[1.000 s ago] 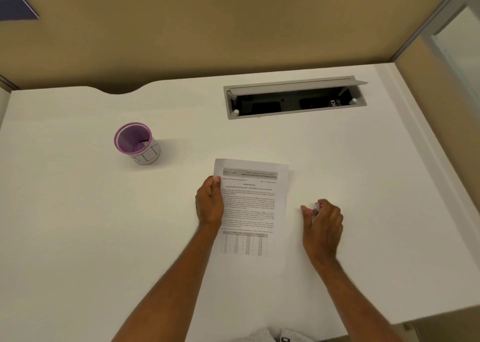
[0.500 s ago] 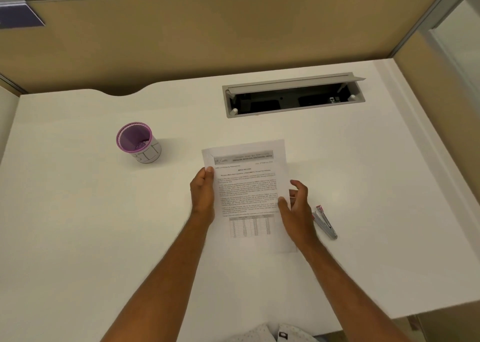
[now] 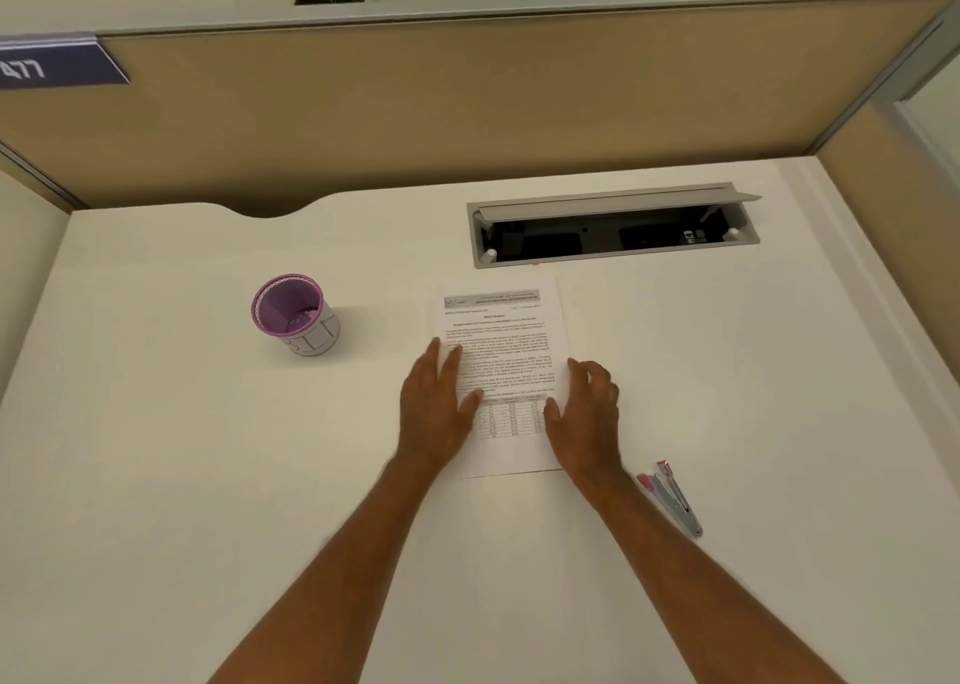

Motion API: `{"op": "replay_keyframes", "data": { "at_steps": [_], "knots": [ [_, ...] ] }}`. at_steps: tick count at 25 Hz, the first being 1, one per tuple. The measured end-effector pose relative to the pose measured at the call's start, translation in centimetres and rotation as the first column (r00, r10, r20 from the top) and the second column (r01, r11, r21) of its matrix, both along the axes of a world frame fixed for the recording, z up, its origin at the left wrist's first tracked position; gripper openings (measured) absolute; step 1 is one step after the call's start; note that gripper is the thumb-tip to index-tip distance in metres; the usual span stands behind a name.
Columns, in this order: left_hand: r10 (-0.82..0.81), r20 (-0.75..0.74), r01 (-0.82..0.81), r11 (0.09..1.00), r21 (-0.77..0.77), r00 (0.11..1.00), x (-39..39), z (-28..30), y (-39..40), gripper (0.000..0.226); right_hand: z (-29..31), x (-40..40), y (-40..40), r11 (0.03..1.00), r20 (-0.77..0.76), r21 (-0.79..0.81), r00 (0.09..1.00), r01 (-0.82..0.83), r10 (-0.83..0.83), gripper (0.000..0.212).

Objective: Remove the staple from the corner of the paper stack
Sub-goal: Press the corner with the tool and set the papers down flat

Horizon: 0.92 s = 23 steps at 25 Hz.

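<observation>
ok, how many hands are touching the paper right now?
2. The left hand lies flat on the left edge of the white printed paper stack; the right hand rests on its right edge, fingers curled. Neither holds the pink-and-silver stapler.

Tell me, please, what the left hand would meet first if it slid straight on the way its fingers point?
The left hand points up the paper stack; beyond the paper, probably the open cable tray.
</observation>
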<state>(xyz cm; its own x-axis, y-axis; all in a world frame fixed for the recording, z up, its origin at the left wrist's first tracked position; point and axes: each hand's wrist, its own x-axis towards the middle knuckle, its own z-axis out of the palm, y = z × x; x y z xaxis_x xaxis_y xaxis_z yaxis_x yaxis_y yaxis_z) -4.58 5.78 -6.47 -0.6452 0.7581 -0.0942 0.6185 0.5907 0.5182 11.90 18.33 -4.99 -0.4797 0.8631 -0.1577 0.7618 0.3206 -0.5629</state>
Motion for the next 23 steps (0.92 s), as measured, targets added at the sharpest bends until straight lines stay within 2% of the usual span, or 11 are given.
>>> {"op": "replay_keyframes", "data": {
  "at_steps": [2,3,13,19,23],
  "knots": [
    [-0.083,-0.087,0.075,0.993,-0.090,0.993,1.0,-1.3,-0.7,0.071,-0.7,0.0,-0.8,0.991,0.156,0.117,0.987,-0.064,0.045,0.059],
    [-0.100,-0.116,0.088,0.991,-0.103,0.988,1.2,-1.8,-0.9,0.070,-1.0,0.2,-1.0,0.986,0.183,0.144,0.982,-0.080,0.052,0.059],
    [-0.090,-0.130,0.076,0.991,-0.105,0.987,1.4,-1.7,-1.2,0.070,-2.6,1.4,-1.0,0.952,0.204,0.266,0.974,-0.150,0.096,0.057],
    [-0.064,-0.190,0.057,0.997,-0.045,0.980,2.3,-1.5,-1.7,0.075,-2.7,2.1,-1.1,0.933,0.110,0.253,0.966,-0.256,0.235,0.066],
    [-0.106,-0.263,0.098,0.994,-0.041,0.959,2.1,-1.0,-1.4,0.073,-2.8,2.2,-0.7,0.902,0.159,0.242,0.932,-0.357,0.326,0.070]
  ]
}}
